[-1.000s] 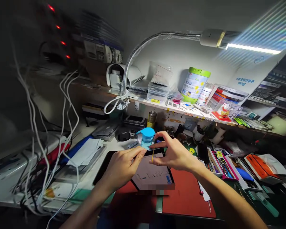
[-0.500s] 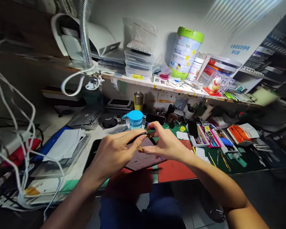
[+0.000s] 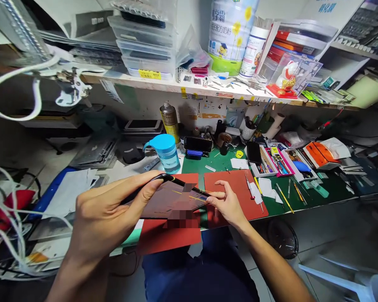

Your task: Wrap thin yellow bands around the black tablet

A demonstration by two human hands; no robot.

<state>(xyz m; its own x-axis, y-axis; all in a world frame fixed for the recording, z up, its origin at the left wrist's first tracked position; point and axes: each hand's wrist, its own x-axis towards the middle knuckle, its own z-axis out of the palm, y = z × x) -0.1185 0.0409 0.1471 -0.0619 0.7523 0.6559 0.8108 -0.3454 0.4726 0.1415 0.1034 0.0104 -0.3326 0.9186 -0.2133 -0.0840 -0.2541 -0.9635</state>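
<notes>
A dark tablet (image 3: 164, 204) with a glossy, reflecting face is held tilted above the front of the bench. My left hand (image 3: 105, 209) is closed on its upper left corner, thumb on the near side. At the right end, my right hand (image 3: 228, 205) pinches the tablet's edge between thumb and fingers. Thin yellow lines show along the black rim. Part of the panel is blurred out. Below lie a red mat (image 3: 171, 239) and, under my right hand, a second red mat (image 3: 239, 191). Behind the tablet stands a water jug with a blue lid (image 3: 164, 142).
A phone (image 3: 198, 144) leans upright on the green mat (image 3: 220, 161). Screwdrivers (image 3: 250, 186), tweezers and tool boxes (image 3: 280, 161) are to the right. A loaded shelf (image 3: 204, 87) overhangs the bench. White cables (image 3: 6, 201) hang at the left.
My hands have moved apart along the tablet: the right has shifted right to its end, the left has moved left. The view has come closer and tipped downward.
</notes>
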